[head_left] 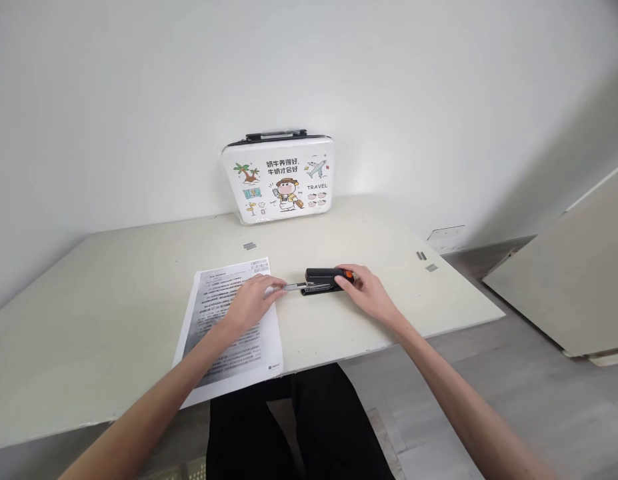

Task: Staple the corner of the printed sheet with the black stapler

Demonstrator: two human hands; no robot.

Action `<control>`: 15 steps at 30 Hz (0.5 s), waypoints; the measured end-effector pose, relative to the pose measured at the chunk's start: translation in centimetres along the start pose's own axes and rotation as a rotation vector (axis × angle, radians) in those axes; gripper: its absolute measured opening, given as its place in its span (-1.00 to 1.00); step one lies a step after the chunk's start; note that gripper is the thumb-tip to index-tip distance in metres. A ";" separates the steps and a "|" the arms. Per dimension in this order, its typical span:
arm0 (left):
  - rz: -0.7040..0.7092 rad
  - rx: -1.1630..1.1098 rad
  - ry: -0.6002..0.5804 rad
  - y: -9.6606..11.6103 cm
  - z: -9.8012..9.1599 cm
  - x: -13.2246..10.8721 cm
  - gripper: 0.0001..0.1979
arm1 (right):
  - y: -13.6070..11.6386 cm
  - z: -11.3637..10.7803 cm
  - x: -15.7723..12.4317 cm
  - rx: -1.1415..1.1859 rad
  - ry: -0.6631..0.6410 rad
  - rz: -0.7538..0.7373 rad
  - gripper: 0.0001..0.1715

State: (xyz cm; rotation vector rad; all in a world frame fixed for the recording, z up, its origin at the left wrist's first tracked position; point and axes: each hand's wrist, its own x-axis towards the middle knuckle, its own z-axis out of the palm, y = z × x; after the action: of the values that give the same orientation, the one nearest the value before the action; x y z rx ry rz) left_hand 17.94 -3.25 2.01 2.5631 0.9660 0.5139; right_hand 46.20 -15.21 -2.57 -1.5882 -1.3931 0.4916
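A black stapler (323, 279) with an orange patch at its rear lies at the middle front of the table, its nose to the left. My right hand (366, 292) is closed around its rear end. From the nose a thin metal staple tray (295, 287) sticks out to the left, and the fingertips of my left hand (251, 301) pinch its outer end. Under my left hand and wrist lies a printed sheet of paper (259, 343), partly covered by them. Whether staples sit in the tray is too small to tell.
A white printed carrying case (279, 183) with a black handle stands against the wall. Small grey staple strips lie on the table (113, 300): one group (249, 246) behind the paper, others (431, 268) near the right edge. The paper overhangs the front edge.
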 end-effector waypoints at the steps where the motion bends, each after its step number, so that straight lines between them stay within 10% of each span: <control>1: 0.015 -0.023 -0.010 -0.2 -0.2 0.0 -0.74 | 0.1 0.0 0.0 0.001 -0.012 -0.018 -0.46; 15: 0.348 -0.385 -0.100 -0.2 2.9 3.4 -0.67 | 0.1 -1.2 -0.2 0.070 -0.229 -0.146 -0.60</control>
State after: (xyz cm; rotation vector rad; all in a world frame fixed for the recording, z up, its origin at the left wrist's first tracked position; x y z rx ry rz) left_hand 21.58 -1.36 0.08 2.3770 0.3422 0.5912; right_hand 47.14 -15.78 -2.15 -1.3950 -1.6322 0.6417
